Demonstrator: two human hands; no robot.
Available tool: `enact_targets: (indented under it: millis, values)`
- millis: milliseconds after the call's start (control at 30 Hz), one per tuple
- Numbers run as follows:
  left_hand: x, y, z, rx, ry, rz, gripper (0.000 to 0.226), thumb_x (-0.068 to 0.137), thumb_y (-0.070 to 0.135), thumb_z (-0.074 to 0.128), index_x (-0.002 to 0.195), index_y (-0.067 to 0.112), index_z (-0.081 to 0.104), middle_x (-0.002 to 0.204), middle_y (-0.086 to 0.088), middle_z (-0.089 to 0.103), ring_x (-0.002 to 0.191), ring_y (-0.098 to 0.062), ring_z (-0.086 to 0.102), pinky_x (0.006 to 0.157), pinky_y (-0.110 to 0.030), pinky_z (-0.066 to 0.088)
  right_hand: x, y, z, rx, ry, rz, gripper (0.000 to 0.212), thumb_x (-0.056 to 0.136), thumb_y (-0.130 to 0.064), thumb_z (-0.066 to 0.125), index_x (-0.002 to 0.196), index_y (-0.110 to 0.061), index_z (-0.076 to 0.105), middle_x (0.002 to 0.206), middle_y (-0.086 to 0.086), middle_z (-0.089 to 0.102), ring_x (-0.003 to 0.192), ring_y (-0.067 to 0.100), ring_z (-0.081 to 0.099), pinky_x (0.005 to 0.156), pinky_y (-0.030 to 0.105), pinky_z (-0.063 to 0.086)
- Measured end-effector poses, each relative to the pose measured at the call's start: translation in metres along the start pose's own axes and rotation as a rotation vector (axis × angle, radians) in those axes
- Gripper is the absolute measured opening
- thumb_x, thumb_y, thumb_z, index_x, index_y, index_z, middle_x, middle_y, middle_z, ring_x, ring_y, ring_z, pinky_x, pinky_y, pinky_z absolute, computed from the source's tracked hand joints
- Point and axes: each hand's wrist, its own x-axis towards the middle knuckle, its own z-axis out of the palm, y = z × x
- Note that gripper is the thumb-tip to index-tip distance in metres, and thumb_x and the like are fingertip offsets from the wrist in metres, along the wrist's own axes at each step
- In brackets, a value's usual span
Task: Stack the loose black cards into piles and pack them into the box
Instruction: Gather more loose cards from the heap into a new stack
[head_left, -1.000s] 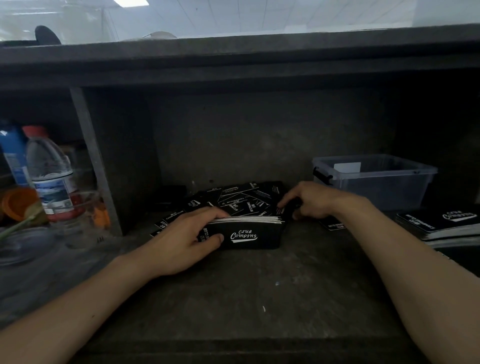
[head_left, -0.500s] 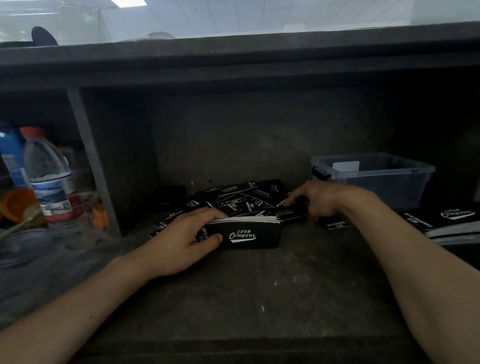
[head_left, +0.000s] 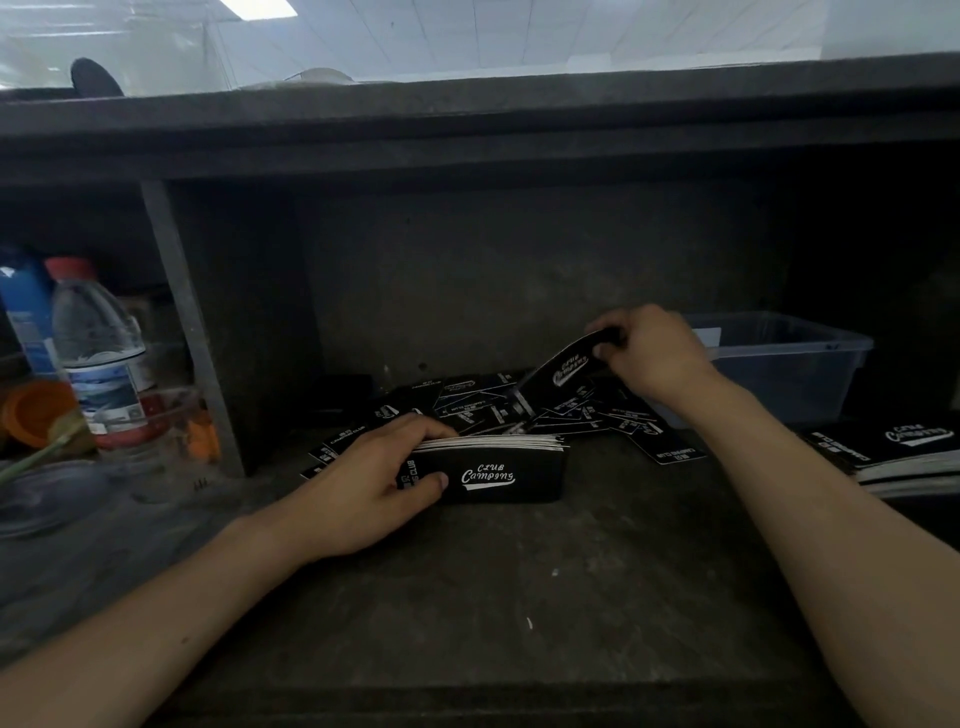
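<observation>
My left hand (head_left: 371, 486) grips a pile of black cards (head_left: 498, 470) standing on edge on the dark shelf, thumb on its front face with the white "Club Camping" print. Behind it lies a heap of loose black cards (head_left: 524, 408), spread toward the back wall. My right hand (head_left: 649, 353) pinches one black card (head_left: 563, 366) by its end and holds it lifted above the heap. A clear plastic box (head_left: 789, 364) stands at the right rear, just behind that hand.
A stacked pile of black cards (head_left: 904, 447) lies at the right edge. Left of a grey upright divider (head_left: 192, 332) stand a water bottle (head_left: 98, 353), an orange cup (head_left: 36, 410) and a clear bowl. A low shelf top (head_left: 467, 124) overhangs the work space.
My right hand has picked one card out of the heap and raised it up and to the right. My left hand and its pile have stayed put.
</observation>
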Motion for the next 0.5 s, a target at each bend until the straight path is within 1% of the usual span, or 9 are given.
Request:
enact_targets:
  millis: [100, 133, 167, 200, 233, 300, 367, 433, 500]
  values:
    - [-0.001, -0.002, 0.0, 0.005, 0.012, -0.015, 0.04, 0.096, 0.024, 0.067, 0.133, 0.03, 0.053, 0.122, 0.018, 0.061, 0.108, 0.004, 0.061, 0.08, -0.007, 0.046, 0.002, -0.003, -0.004, 0.032, 0.176, 0.007, 0.03, 0.095, -0.017, 0.055, 0.122, -0.026, 0.063, 0.112, 0.007, 0.068, 0.104, 0.027, 0.062, 0.083, 0.034, 0.051]
    - [-0.001, -0.002, 0.0, -0.001, 0.017, -0.033, 0.048, 0.096, 0.024, 0.068, 0.138, 0.033, 0.047, 0.127, 0.019, 0.059, 0.112, 0.004, 0.059, 0.083, -0.009, 0.047, 0.003, -0.004, -0.008, 0.109, 0.195, -0.015, 0.03, 0.095, -0.014, 0.055, 0.122, -0.025, 0.063, 0.114, 0.005, 0.067, 0.105, 0.024, 0.061, 0.083, 0.03, 0.048]
    - [-0.001, -0.002, 0.0, -0.011, 0.023, -0.054, 0.06, 0.095, 0.024, 0.069, 0.145, 0.036, 0.038, 0.132, 0.019, 0.055, 0.116, 0.005, 0.057, 0.086, -0.01, 0.047, 0.003, -0.005, -0.011, 0.216, 0.145, -0.039, 0.03, 0.093, -0.011, 0.058, 0.12, -0.024, 0.064, 0.115, 0.003, 0.066, 0.105, 0.02, 0.061, 0.083, 0.026, 0.046]
    - [-0.002, -0.003, 0.001, -0.022, 0.029, -0.072, 0.071, 0.094, 0.023, 0.071, 0.15, 0.035, 0.029, 0.138, 0.018, 0.05, 0.121, 0.005, 0.053, 0.089, -0.009, 0.046, 0.0, -0.008, -0.013, 0.325, 0.012, -0.055, 0.031, 0.091, -0.009, 0.061, 0.117, -0.025, 0.066, 0.113, -0.001, 0.067, 0.104, 0.017, 0.061, 0.082, 0.026, 0.046]
    - [-0.002, -0.003, 0.001, -0.027, 0.029, -0.089, 0.08, 0.093, 0.021, 0.072, 0.155, 0.032, 0.021, 0.142, 0.018, 0.044, 0.125, 0.007, 0.049, 0.093, -0.007, 0.043, -0.005, -0.012, -0.012, 0.385, -0.2, -0.064, 0.03, 0.09, -0.007, 0.063, 0.113, -0.027, 0.067, 0.109, -0.004, 0.068, 0.103, 0.015, 0.063, 0.081, 0.027, 0.05]
    - [-0.002, -0.005, 0.001, -0.024, 0.017, -0.108, 0.091, 0.092, 0.021, 0.073, 0.159, 0.026, 0.012, 0.149, 0.017, 0.035, 0.133, 0.01, 0.041, 0.102, -0.004, 0.037, -0.017, -0.02, -0.003, 0.356, -0.666, -0.065, 0.027, 0.093, -0.01, 0.061, 0.113, -0.028, 0.068, 0.106, -0.004, 0.071, 0.098, 0.014, 0.067, 0.082, 0.033, 0.057]
    - [-0.002, -0.005, 0.001, 0.001, 0.001, -0.102, 0.092, 0.092, 0.023, 0.074, 0.16, 0.026, 0.012, 0.152, 0.016, 0.035, 0.135, 0.009, 0.041, 0.107, -0.005, 0.034, -0.024, -0.025, 0.006, 0.385, -0.937, -0.037, 0.025, 0.098, -0.016, 0.055, 0.118, -0.027, 0.066, 0.109, 0.0, 0.073, 0.099, 0.015, 0.069, 0.087, 0.035, 0.057]
    - [-0.002, -0.001, 0.0, 0.002, -0.006, -0.083, 0.082, 0.091, 0.024, 0.075, 0.156, 0.031, 0.024, 0.144, 0.02, 0.047, 0.124, 0.012, 0.049, 0.102, -0.007, 0.04, -0.023, -0.026, 0.009, 0.454, -0.974, -0.043, 0.027, 0.1, -0.019, 0.051, 0.122, -0.025, 0.066, 0.114, -0.001, 0.072, 0.106, 0.015, 0.067, 0.092, 0.034, 0.054]
    - [-0.001, 0.004, -0.001, 0.01, 0.008, -0.041, 0.063, 0.091, 0.019, 0.075, 0.144, 0.033, 0.043, 0.13, 0.023, 0.058, 0.106, 0.016, 0.057, 0.087, -0.006, 0.045, -0.018, -0.025, 0.01, 0.535, -0.818, -0.029, 0.026, 0.102, -0.02, 0.047, 0.121, -0.022, 0.065, 0.114, 0.0, 0.072, 0.105, 0.014, 0.067, 0.087, 0.028, 0.053]
